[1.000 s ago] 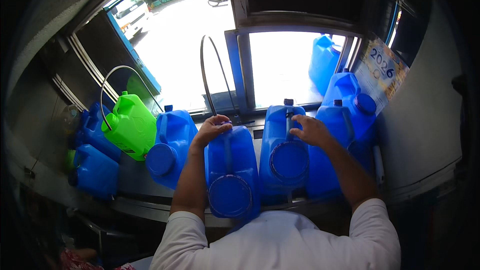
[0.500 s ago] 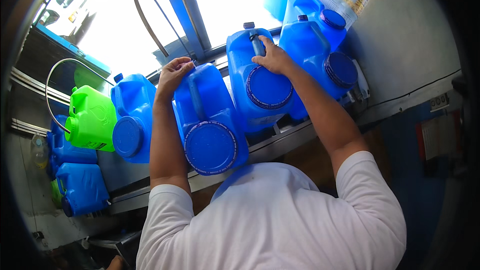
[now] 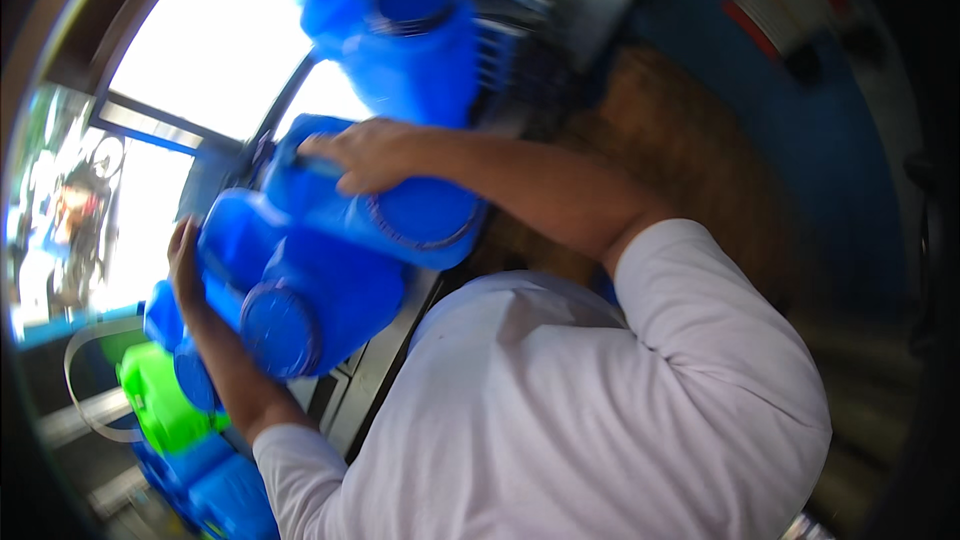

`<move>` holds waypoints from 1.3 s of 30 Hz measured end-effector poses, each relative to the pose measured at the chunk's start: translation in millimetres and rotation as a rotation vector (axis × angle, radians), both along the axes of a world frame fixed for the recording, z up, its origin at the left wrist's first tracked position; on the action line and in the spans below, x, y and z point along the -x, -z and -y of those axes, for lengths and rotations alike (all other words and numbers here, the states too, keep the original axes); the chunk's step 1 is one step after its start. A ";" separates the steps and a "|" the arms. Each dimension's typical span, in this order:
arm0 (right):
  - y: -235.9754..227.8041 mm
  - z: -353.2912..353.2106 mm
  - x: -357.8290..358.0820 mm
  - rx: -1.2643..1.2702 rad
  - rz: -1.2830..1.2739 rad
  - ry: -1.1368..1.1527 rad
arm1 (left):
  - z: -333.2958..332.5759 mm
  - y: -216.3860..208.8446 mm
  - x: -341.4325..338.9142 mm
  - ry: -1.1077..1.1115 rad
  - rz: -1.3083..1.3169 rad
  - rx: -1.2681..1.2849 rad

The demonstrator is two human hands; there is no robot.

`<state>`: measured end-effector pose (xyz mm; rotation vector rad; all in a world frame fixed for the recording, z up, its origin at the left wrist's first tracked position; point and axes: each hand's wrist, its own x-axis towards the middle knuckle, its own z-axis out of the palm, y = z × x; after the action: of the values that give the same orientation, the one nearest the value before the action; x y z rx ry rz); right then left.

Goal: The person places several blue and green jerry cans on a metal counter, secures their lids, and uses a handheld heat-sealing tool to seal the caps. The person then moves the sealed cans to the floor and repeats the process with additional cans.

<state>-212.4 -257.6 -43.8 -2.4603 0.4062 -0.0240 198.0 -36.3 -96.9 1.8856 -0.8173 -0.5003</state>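
My right hand (image 3: 365, 155) is closed round the top handle of a blue plastic water jug (image 3: 300, 185) with a wide round blue lid (image 3: 428, 212). Beside it, to the left and nearer, another blue jug (image 3: 355, 290) leans with its round cap (image 3: 278, 330) facing me. My left hand (image 3: 184, 255) is at the far left side of that nearer jug, by its top. Motion blur smears the left fingers, so their grip is unclear. The jugs stand close together on a metal ledge by the window.
More blue jugs (image 3: 425, 60) stand at the upper middle. A green jug (image 3: 165, 405) and further blue containers (image 3: 235, 500) are at the lower left, near a curved pale hose (image 3: 72, 370). A bright window (image 3: 220, 50) lies behind the row. Brown flooring (image 3: 670, 150) shows to the right.
The view has turned, so the row of jugs now runs steeply from lower left to upper middle. My right hand stays on its jug's handle; my left hand sits at the neighbouring jug's far side.
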 end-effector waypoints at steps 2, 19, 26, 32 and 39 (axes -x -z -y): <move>-6.5 -5.5 30.1 -0.015 0.014 -0.014 | 2.5 -11.3 -2.3 0.021 0.040 -0.108; 44.7 -78.9 171.1 0.017 0.205 0.398 | 25.1 -10.8 26.8 -0.240 0.036 -0.337; 75.8 -121.2 218.6 -0.031 0.291 0.670 | 9.3 4.8 -30.6 -0.227 0.034 -0.269; 103.5 -184.6 289.9 -0.192 0.261 0.807 | -5.7 -3.0 5.9 -0.098 0.468 -0.092; 125.5 -270.1 377.0 -0.269 -0.159 0.976 | -5.2 -50.9 125.4 0.588 1.170 -0.464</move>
<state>-589.4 12.5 -169.4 -1.7927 1.5221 -0.1678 72.7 -31.1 -46.0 2.3056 -2.2028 0.1764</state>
